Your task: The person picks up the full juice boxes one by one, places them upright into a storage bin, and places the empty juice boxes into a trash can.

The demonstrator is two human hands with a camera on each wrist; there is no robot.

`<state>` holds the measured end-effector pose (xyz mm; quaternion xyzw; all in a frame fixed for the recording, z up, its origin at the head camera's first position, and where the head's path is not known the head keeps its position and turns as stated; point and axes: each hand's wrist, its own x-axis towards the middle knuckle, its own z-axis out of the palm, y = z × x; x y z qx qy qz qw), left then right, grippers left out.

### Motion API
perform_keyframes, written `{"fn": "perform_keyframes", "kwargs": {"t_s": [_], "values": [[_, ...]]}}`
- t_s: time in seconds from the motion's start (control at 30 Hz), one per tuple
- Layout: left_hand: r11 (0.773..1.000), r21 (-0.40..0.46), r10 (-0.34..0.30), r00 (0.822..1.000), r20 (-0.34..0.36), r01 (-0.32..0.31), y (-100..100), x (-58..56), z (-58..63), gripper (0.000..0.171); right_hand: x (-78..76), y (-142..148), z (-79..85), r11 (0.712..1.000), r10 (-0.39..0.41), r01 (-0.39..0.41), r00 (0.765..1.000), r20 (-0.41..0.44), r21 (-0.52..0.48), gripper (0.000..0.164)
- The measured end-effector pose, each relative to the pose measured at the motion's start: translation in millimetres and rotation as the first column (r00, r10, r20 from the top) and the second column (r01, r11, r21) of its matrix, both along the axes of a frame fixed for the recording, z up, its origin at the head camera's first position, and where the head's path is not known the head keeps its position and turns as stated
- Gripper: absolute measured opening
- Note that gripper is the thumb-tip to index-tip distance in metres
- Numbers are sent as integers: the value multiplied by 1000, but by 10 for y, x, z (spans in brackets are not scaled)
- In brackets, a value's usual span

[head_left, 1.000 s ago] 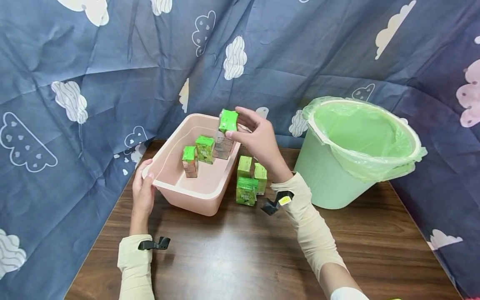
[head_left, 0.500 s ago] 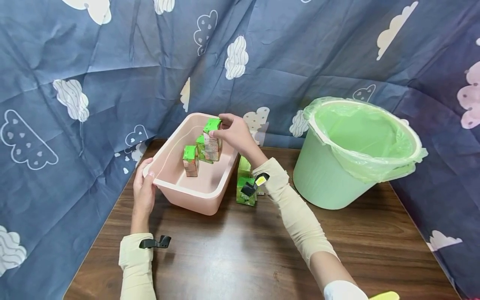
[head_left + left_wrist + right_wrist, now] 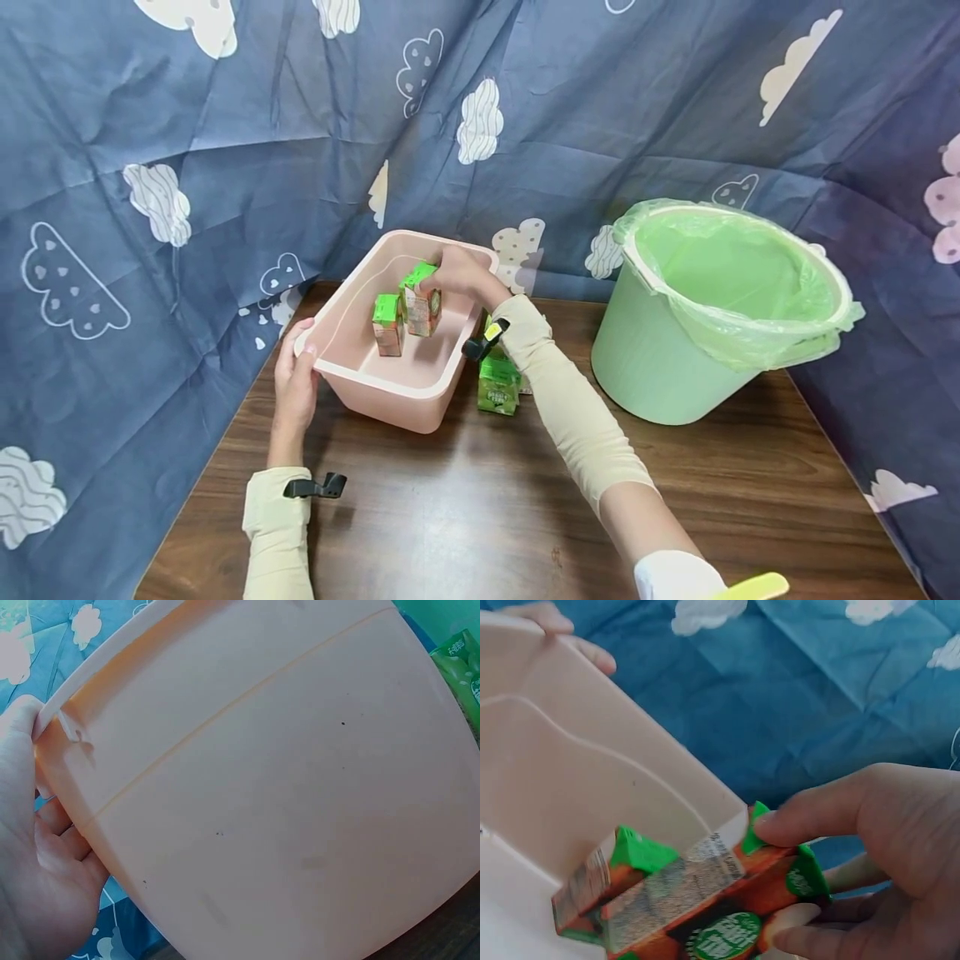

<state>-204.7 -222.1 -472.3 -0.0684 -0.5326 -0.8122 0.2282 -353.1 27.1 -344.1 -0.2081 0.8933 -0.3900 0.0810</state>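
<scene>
My left hand (image 3: 295,392) grips the left corner of a pink plastic basin (image 3: 375,400), thumb over the rim; the left wrist view shows the basin's outer wall (image 3: 285,787). Inside the basin, my right hand (image 3: 461,273) pinches a juice carton (image 3: 422,312) near its green top. Orange-brown sides and a printed label show on this carton (image 3: 697,900) in the right wrist view. A second juice carton (image 3: 387,327) stands on the basin floor to its left. Behind the held carton, another green-topped one is mostly hidden.
Green cartons (image 3: 498,390) stand on the brown wooden table (image 3: 450,517) just right of the basin, partly behind my right wrist. Farther right is a pale green bin (image 3: 660,358) with a clear liner. Blue cloud-print cloth (image 3: 300,192) hangs behind. A yellow object (image 3: 753,586) shows at the bottom edge.
My right hand has carried the juice carton left and down, from over the basin's right side to beside the cartons inside. The left hand keeps its hold on the rim.
</scene>
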Motion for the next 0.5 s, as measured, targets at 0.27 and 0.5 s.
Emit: {"fn": "perform_keyframes", "kwargs": {"t_s": [0.27, 0.5], "values": [[1000, -12, -5, 1000, 2, 5, -1, 10, 2, 40, -218, 12, -100, 988, 127, -140, 975, 182, 65, 37], [1000, -19, 1, 1000, -11, -2, -8, 14, -6, 40, -273, -51, -250, 956, 175, -225, 952, 250, 187, 30]]}}
